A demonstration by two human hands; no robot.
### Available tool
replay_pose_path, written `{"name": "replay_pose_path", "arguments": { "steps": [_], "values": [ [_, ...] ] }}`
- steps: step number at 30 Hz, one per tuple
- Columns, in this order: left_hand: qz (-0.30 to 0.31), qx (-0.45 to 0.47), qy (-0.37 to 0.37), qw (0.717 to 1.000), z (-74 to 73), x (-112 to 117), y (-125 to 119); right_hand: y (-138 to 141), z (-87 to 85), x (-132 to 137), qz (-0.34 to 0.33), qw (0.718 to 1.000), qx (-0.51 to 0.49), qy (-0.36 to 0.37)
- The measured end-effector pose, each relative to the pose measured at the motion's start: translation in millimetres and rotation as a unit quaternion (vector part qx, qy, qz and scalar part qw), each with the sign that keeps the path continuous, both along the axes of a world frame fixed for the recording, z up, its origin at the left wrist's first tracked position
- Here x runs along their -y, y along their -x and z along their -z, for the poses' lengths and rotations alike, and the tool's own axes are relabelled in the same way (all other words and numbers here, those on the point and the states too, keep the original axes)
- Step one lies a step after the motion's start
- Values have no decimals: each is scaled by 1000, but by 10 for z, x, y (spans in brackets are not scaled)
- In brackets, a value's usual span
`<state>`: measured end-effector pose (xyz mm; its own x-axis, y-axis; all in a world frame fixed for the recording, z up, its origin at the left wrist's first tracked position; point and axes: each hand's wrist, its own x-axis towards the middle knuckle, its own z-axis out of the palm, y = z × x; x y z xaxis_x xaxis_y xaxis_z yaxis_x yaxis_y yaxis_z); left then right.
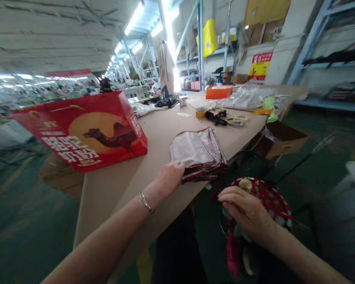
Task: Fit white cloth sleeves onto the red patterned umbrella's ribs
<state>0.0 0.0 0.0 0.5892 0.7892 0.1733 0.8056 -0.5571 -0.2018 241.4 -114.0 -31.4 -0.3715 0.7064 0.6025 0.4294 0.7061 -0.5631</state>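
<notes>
Long workshop, green floor [32, 221], brown table [162, 134] running far, blue shelving [310, 43] right, bright strip lights [134, 17] overhead, white wall [284, 39] far right.

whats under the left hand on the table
The left hand rests on a stack of grey fabric pieces with red edges, lying on the brown table. Lower pieces are covered.

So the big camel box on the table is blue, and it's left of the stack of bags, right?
No, the camel box is red, not blue. The head view shows it on the table, left of the stack of bags.
</notes>
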Motion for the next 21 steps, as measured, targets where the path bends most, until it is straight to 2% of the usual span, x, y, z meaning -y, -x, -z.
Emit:
{"name": "replay_pose_path", "arguments": {
  "steps": [5,9,11,14,18,21],
  "values": [
    [-43,85,-31,995,-124,-1,-63,439,-377,-695,68,990,113,-53],
    [-39,138,-61,988,-267,50,-85,769,-606,-1067,117,952,274,-63],
    [-53,153,-68,984,-296,64,-71,860,-645,-1145,124,935,324,-69],
    [-62,177,-67,980,-263,69,-56,884,-612,-1193,112,920,369,-72],
    [-30,216,-64,974,-158,67,-88,736,-551,-1310,142,918,370,4],
    [-17,237,-68,969,-95,47,-109,588,-587,-1409,185,916,354,49]
  ]
}}
